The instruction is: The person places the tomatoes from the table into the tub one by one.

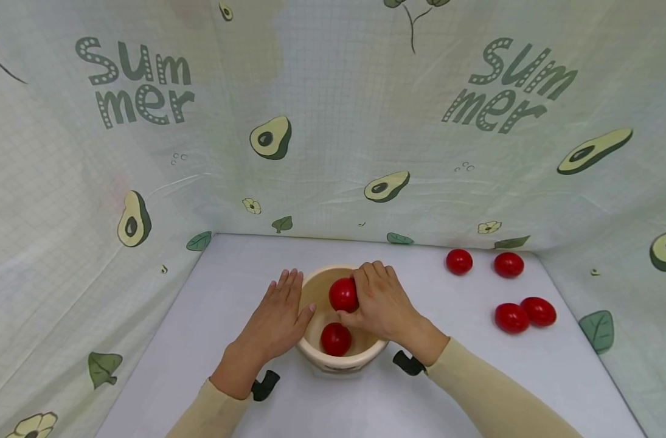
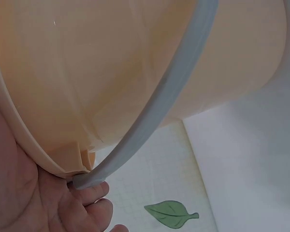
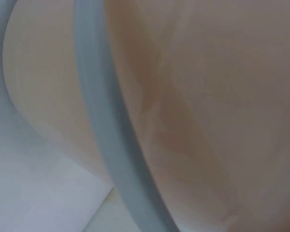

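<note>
A cream bucket (image 1: 317, 359) with a grey handle (image 2: 154, 106) stands on the table between the hands. My left hand (image 1: 278, 319) rests against its left rim with straight fingers. In the left wrist view, that hand's fingers (image 2: 94, 208) show beside the handle's joint. Over the right side of the rim, my right hand (image 1: 384, 301) grips a glossy red ball (image 1: 343, 295) between thumb and fingers, at the bucket's mouth. Another red ball (image 1: 336, 339) lies inside, towards the near wall. The right wrist view shows the bucket's outer wall (image 3: 222, 96) and handle, with the hand itself out of sight.
On the right of the white table (image 1: 431, 377) lie several more glossy red balls: one at the back (image 1: 459, 261), one beside it (image 1: 508, 265), and a touching pair (image 1: 511, 318) nearer. A printed cloth (image 1: 333, 121) hangs behind and along both sides.
</note>
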Available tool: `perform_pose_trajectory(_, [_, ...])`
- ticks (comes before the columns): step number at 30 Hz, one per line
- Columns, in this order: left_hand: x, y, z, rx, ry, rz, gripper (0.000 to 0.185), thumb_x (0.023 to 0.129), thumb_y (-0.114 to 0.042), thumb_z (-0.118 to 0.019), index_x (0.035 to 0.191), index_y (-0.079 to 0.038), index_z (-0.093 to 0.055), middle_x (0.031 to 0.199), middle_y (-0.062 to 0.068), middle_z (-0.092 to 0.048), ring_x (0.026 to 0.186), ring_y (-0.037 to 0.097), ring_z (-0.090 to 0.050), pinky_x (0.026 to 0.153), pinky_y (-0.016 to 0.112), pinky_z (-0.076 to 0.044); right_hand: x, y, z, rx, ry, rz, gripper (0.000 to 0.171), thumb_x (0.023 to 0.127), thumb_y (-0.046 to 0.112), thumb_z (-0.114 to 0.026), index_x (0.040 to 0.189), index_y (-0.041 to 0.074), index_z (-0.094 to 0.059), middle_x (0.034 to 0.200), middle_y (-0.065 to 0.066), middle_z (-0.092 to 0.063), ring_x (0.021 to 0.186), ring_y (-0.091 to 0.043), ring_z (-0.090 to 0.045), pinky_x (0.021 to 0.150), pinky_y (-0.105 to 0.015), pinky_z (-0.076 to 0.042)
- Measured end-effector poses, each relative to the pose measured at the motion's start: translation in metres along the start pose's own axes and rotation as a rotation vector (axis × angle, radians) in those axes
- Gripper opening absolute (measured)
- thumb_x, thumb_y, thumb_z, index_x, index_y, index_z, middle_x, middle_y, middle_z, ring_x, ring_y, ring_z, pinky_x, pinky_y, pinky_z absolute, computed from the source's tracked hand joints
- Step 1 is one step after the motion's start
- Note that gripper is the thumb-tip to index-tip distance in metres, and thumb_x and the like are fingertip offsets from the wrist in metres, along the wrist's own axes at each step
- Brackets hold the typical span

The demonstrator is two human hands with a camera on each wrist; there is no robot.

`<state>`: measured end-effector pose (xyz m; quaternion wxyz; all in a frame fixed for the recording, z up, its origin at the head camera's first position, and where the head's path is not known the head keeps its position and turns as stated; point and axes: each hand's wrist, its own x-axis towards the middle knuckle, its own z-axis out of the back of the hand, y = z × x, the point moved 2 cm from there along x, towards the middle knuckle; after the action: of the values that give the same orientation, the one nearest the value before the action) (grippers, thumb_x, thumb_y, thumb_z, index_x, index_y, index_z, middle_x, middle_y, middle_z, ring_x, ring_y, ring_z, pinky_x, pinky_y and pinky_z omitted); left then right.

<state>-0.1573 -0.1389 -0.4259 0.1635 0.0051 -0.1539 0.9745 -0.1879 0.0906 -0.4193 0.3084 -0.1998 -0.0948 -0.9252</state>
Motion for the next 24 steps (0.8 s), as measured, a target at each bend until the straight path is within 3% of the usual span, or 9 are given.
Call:
perform_pose_trajectory(13, [0.0009,0.0008,-0.0013,0.0,-0.003,0.004,0.077,0.109,-0.043,-0.051,0.164,0.006,-0.027,0.171,0.023,-0.03,0.162,0.039,-0.02,0.131,0.056,-0.02,0.0002,-0.0008,-0.0021,0.02,0.07,-0.038,0.065,0.085,0.057,-0.075,0.12,0.003,-0.064,0.106,-0.008,-0.062,0.099,-0.025,-0.052,0.081,-0.039,-0.041])
perform_pose_trajectory(24, [0.0,0.0,0.0002,-0.016,0.02,0.024,0.077,0.109,-0.043,-0.049,0.165,0.004,-0.025,0.172,0.022,-0.028,0.163,0.038,-0.018,0.132,0.055,-0.019,-0.0018,-0.0016,-0.001,0.073,0.024,-0.04,0.066,0.086,0.054,-0.079,0.121,0.001,-0.063,0.106,-0.01,-0.062,0.098,-0.026,-0.052,0.081,-0.039,-0.04])
